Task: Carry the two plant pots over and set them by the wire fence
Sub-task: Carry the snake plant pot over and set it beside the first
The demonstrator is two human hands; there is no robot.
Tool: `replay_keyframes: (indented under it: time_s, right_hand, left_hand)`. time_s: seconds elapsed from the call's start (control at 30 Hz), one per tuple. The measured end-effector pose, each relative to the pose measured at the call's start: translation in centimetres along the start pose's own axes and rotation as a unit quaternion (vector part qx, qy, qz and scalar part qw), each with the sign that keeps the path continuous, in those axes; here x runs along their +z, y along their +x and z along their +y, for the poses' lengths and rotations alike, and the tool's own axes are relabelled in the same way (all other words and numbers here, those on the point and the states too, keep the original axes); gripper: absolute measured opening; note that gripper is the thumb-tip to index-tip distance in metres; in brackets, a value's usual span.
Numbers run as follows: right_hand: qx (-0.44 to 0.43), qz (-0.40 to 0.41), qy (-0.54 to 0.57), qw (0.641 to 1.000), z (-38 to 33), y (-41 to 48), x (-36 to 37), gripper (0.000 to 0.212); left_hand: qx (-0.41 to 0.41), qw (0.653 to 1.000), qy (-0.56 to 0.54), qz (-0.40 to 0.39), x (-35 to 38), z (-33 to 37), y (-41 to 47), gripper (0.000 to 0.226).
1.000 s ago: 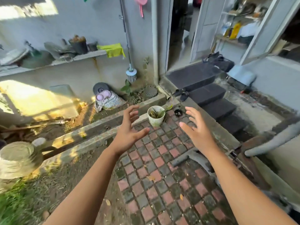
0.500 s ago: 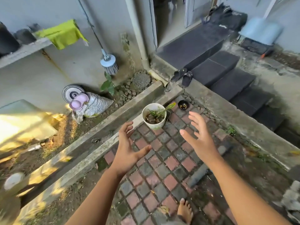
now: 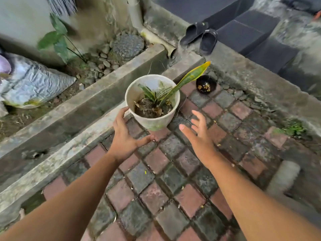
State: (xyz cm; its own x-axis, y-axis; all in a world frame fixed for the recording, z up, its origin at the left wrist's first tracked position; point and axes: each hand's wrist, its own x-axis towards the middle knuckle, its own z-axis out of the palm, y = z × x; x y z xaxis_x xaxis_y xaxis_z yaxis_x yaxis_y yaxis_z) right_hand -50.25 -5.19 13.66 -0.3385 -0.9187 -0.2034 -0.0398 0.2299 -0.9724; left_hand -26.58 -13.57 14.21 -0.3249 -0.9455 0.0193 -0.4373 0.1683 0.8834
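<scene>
Standing on paving: white pot [image 3: 152, 108] sits upright on the red and grey brick paving [image 3: 156, 180], at its far edge beside the concrete curb [image 3: 97, 100].
Pot contents: dark soil, dry leaf scraps and a small striped plant; one long leaf with a yellow tip [image 3: 194, 73] leans out over the rim to the right.
Left hand [image 3: 124, 138]: fingers spread wide, fingertips [image 3: 124, 111] touching or almost touching the pot's left wall near the rim; the thumb points right under the pot's base. It grips nothing.
Right hand [image 3: 199, 136]: fingers spread wide, palm facing left, just beside the pot's right side but clear of it. It holds nothing.
Black pot [image 3: 206, 84]: small and round, with yellowish bits inside, standing on the paving beyond the white pot and to its right, apart from both hands.
Sandals [image 3: 199, 36]: a dark pair on the concrete ledge by the dark steps [image 3: 251, 32].
Beyond the curb: a gravel bed with a leafy plant [image 3: 57, 39] and a crumpled sack [image 3: 33, 86].
</scene>
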Motion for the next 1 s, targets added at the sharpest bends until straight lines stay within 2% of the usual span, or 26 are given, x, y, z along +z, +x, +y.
replay_keyframes:
  time_s: [0.1,0.2,0.33,0.4,0.5,0.6,0.67,1.0]
  right_hand:
    - [0.001,0.003,0.015,1.000,5.7,3.9,1.6,0.074]
    - [-0.026,-0.012,0.038,0.999,9.8,7.4,3.2,0.072]
    - [-0.091,-0.019,0.102,0.990,12.3,11.5,5.9,0.086]
    - [-0.124,0.012,0.141,0.982,13.1,13.0,7.0,0.082]
    - [-0.159,0.043,0.158,0.974,14.5,14.0,8.4,0.079]
    - [-0.160,0.059,0.174,0.970,15.3,14.6,8.8,0.102]
    - [-0.154,0.055,0.181,0.970,15.4,15.0,8.8,0.107]
    - [-0.142,0.047,0.179,0.972,13.7,14.1,9.3,0.096]
  left_hand:
    - [0.001,1.000,-0.023,0.011,1.5,-6.2,2.6,0.127]
    - [0.000,0.998,-0.060,0.007,2.8,-10.1,4.6,0.139]
    - [0.049,0.993,-0.107,0.022,4.8,-13.5,6.9,0.116]
    - [0.070,0.988,-0.131,0.048,5.9,-14.1,8.0,0.102]
    - [0.098,0.980,-0.145,0.089,7.2,-14.5,9.2,0.096]
    - [0.109,0.975,-0.156,0.112,7.9,-15.1,9.7,0.096]
    - [0.112,0.974,-0.160,0.115,7.9,-15.3,9.7,0.096]
    - [0.116,0.968,-0.198,0.105,7.1,-14.3,9.7,0.099]
